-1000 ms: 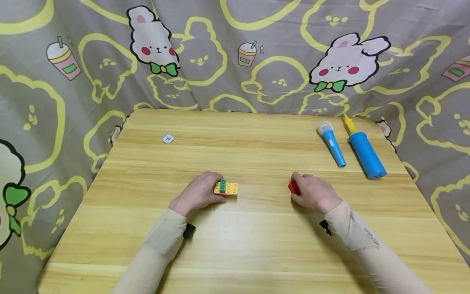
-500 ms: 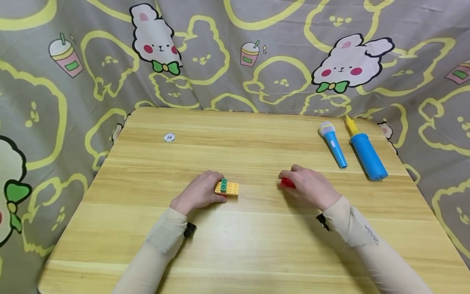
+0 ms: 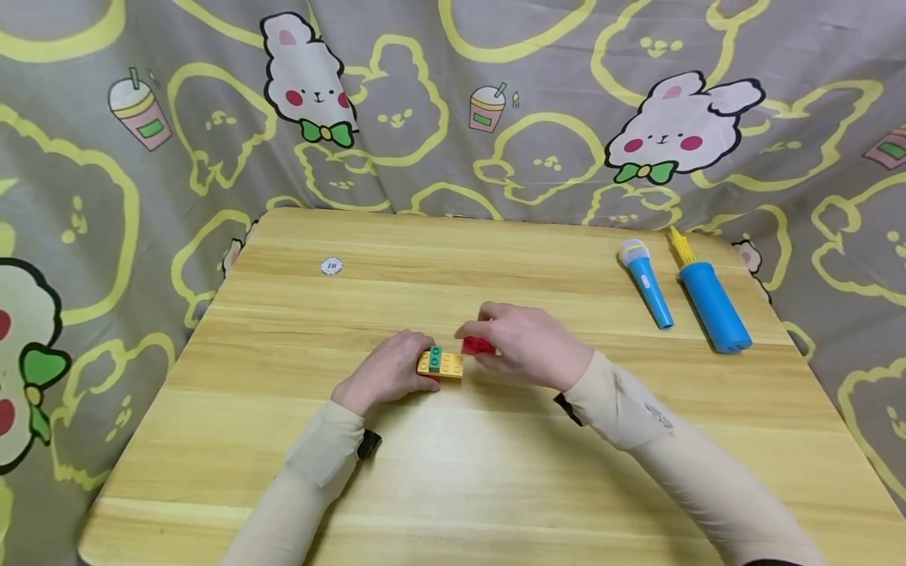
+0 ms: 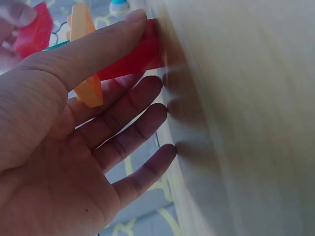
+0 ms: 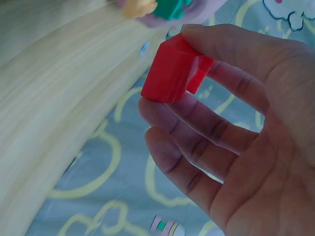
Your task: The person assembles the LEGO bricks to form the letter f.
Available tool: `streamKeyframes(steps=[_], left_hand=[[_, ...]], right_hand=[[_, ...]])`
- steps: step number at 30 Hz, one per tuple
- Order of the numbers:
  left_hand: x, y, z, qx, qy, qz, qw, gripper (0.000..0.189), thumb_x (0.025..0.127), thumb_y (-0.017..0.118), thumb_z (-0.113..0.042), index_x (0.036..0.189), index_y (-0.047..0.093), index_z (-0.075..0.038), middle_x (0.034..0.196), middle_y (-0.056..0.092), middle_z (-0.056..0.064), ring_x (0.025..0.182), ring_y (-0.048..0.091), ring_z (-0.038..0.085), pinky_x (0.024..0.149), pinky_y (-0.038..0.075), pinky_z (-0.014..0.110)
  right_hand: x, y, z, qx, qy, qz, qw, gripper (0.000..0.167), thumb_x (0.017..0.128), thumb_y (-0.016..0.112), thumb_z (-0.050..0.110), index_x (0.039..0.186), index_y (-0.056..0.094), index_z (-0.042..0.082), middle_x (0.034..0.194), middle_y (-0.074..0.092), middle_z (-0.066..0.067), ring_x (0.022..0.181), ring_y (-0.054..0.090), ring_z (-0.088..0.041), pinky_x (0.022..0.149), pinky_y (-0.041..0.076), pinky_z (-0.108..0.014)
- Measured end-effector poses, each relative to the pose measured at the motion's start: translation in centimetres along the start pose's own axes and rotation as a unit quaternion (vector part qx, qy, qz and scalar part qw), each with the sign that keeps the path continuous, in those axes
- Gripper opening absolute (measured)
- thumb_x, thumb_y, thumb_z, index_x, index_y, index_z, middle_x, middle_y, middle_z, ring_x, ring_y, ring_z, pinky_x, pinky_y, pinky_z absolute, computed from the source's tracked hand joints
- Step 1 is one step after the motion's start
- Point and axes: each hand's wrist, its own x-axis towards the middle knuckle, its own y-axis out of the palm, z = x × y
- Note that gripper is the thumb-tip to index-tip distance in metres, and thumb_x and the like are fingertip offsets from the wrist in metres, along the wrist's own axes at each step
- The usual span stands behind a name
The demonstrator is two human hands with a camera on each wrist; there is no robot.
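My left hand (image 3: 385, 369) holds a small stack of toy building bricks down at the table, thumb and fingers at its left end. The stack has a yellow brick (image 3: 453, 364) with a smaller green brick (image 3: 435, 358) on top. Underneath is a red brick (image 4: 133, 64), pinched under the thumb in the left wrist view. My right hand (image 3: 534, 343) pinches a sloped red building brick (image 5: 170, 73) between thumb and fingers. That brick is raised just above and right of the stack, apparently apart from it; the fingers partly hide it in the head view.
On the wooden table (image 3: 283, 472) a round white chip marked 10 (image 3: 331, 266) lies at the back left. A blue toy microphone (image 3: 647, 284) and a blue hand pump (image 3: 713, 306) with a yellow nozzle lie at the back right. A patterned curtain (image 3: 425, 173) hangs behind.
My right hand has lifted the red brick and carried it left, close to the stack. The left hand keeps its grip in nearly the same place.
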Motion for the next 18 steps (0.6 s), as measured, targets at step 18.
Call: streamKeyframes(steps=[18], left_hand=[[-0.3, -0.1, 0.4, -0.024, 0.02, -0.014, 0.9994, 0.047, 0.073, 0.09, -0.022, 0.109, 0.065, -0.008, 0.092, 0.063, -0.002, 0.084, 0.055, 0.016, 0.077, 0.047, 0.035]], right_hand=[[3.7, 1.5, 2.2, 0.005, -0.045, 0.028, 0.9986, 0.023, 0.086, 0.078, 0.02, 0.108, 0.072, 0.019, 0.08, 0.053, 0.002, 0.061, 0.049, -0.011, 0.054, 0.045, -0.027]])
